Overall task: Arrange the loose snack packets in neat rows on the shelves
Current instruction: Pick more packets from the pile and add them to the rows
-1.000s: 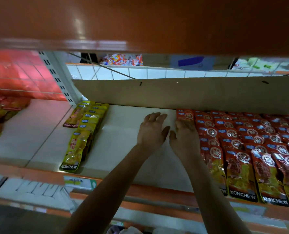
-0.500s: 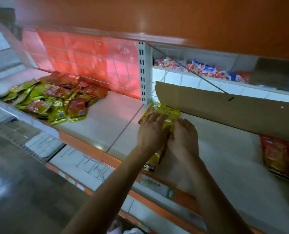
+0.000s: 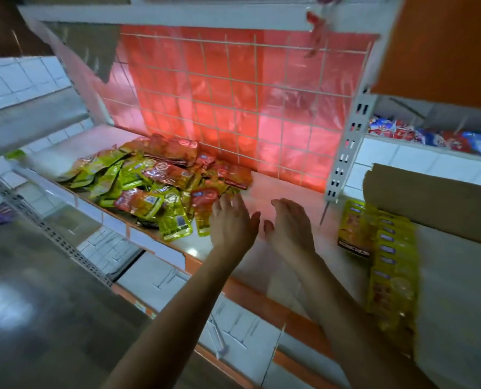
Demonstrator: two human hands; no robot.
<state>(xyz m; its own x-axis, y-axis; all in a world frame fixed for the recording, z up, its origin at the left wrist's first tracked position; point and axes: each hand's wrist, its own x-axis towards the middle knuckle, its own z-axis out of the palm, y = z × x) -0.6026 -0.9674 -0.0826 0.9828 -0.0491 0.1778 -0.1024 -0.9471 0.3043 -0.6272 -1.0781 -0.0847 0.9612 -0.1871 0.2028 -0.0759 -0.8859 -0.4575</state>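
A loose heap of green, yellow and red snack packets [image 3: 155, 181] lies on the white shelf [image 3: 264, 265], against the red wire-grid back panel. My left hand [image 3: 232, 220] hovers open at the heap's right edge, its fingertips over a red packet [image 3: 204, 195]. My right hand [image 3: 288, 223] is open beside it, over bare shelf, holding nothing. To the right, a neat row of yellow packets [image 3: 388, 254] runs front to back on the neighbouring shelf section.
A brown cardboard sheet [image 3: 436, 200] stands behind the yellow row. A white slotted upright [image 3: 346, 147] divides the two shelf sections. Blue and red packets [image 3: 436, 136] lie beyond it at the right. An orange shelf edge [image 3: 261, 301] runs along the front; grey floor below left.
The view has swung left from the yellow row to the loose heap. Both hands left the yellow packets and moved left, now open over the shelf beside the heap.
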